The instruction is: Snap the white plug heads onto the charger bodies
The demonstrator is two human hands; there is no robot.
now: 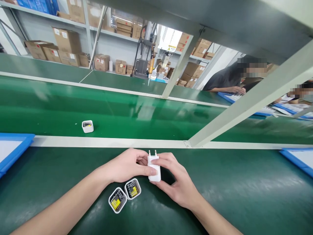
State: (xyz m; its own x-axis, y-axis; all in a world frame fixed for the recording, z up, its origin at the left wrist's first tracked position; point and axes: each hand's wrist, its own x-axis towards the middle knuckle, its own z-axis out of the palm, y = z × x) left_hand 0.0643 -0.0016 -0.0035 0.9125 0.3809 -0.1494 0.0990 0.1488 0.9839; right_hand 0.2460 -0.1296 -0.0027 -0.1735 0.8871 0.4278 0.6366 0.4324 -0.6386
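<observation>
Your left hand (127, 166) and right hand (176, 182) pinch the white plug charger (154, 169) between them just above the green bench (244, 195); its long axis stands upright, prongs pointing up and away from you.

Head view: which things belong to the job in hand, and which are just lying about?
In hand: white charger, pinched between left hand and right hand; open shells on the table just below the hands.

Lying about, it seems: lone shell on the belt; left blue tray; right blue tray; cardboard boxes on the shelves.
</observation>
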